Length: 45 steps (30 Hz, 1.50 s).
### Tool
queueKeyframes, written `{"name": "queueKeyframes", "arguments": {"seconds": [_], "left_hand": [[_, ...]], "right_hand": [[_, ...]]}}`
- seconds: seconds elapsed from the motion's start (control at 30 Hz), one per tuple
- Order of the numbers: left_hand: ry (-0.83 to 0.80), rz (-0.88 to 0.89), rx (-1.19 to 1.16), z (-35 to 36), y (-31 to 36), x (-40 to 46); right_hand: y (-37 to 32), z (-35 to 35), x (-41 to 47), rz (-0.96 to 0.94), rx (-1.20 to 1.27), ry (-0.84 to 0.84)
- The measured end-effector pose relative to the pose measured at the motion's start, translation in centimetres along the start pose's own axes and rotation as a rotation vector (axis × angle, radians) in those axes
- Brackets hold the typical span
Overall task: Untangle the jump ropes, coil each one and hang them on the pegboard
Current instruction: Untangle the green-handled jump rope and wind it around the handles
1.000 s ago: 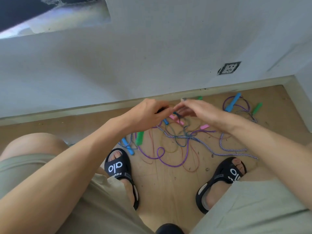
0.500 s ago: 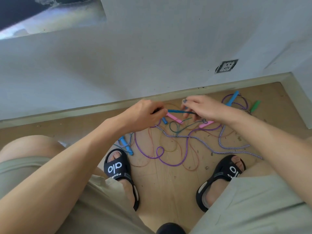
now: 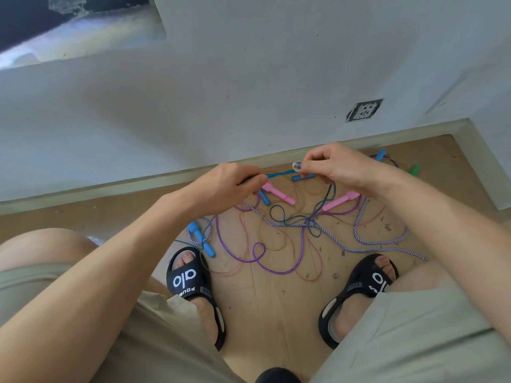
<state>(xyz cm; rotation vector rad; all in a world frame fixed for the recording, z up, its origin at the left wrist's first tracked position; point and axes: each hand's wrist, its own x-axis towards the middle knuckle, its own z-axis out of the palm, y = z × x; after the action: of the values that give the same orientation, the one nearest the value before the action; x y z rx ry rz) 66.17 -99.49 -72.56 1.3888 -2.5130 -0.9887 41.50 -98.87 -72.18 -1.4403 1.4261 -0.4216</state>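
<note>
Above tangled jump ropes [image 3: 279, 233] on floor [image 3: 271, 299], left hand [image 3: 221, 189] and right hand [image 3: 331, 164] apart, each pinching one end of blue strand [image 3: 279, 174], stretched taut between them; dark cord [image 3: 329, 197] trails down to pile.

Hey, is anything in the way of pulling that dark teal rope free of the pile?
Yes. Both the left hand and right hand hold the teal rope, but lower down it crosses the striped rope and purple rope on the floor.
</note>
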Motion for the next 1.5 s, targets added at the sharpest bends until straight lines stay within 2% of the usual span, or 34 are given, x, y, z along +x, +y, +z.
{"name": "queueKeyframes", "arguments": {"seconds": [0.13,0.23,0.27,0.33,0.4,0.43,0.5,0.6,0.67,0.77,0.87,1.0,1.13,1.23,1.3,1.37,1.43,1.5], "left_hand": [[-0.016,-0.025,-0.008,-0.1,0.0,-0.2],[-0.013,-0.052,0.040,-0.4,-0.5,-0.3],[-0.007,-0.059,0.053,-0.5,-0.7,-0.4],[0.008,-0.057,0.070,-0.5,-0.9,-0.4],[0.023,-0.038,0.071,-0.4,-0.9,-0.4],[0.031,-0.023,0.068,-0.3,-0.9,-0.4],[0.046,0.006,0.054,-0.1,-0.6,-0.4],[0.051,0.050,0.030,0.3,0.1,-0.4],[0.051,0.090,0.035,0.6,0.7,-0.4],[0.062,0.146,0.002,0.8,1.3,-0.5],[0.056,0.112,0.022,0.7,0.8,-0.4],[0.036,0.082,0.045,0.6,0.2,-0.4],[0.042,0.030,0.063,0.2,-0.3,-0.4],[0.039,-0.003,0.096,0.1,-0.6,-0.4],[0.041,-0.040,0.089,0.0,-0.6,-0.4],[0.057,-0.056,0.078,-0.3,-0.4,-0.3],[0.067,-0.049,0.060,-0.5,-0.2,-0.3],[0.052,-0.031,0.038,-0.4,0.1,-0.3]], "right_hand": [[0.6,-0.7,0.2,0.020,0.050,0.017],[1.8,-1.4,1.1,0.097,0.041,0.177],[2.3,-1.8,1.3,0.125,-0.029,0.236],[3.5,-2.5,1.4,0.189,-0.346,0.313],[4.2,-2.6,1.1,0.284,-0.693,0.291],[4.2,-2.2,0.9,0.308,-0.759,0.262],[3.4,-0.8,0.6,0.241,-0.636,0.176],[0.8,2.2,-0.3,0.065,-0.011,-0.009],[0.0,3.5,-0.7,0.047,0.185,-0.123],[0.3,4.3,-0.8,0.006,0.179,-0.209],[0.1,4.0,-1.2,-0.035,0.106,-0.189],[-0.4,2.5,-1.5,-0.066,0.143,-0.157],[0.6,0.2,-0.7,-0.024,-0.075,-0.127],[2.3,-1.3,-0.1,0.041,-0.422,-0.110],[3.8,-1.7,0.1,0.224,-0.801,-0.109],[4.5,-1.0,-0.1,0.438,-1.044,-0.179],[4.6,0.0,-0.2,0.431,-1.038,-0.236],[3.6,1.2,-0.2,0.233,-0.704,-0.233]]}}
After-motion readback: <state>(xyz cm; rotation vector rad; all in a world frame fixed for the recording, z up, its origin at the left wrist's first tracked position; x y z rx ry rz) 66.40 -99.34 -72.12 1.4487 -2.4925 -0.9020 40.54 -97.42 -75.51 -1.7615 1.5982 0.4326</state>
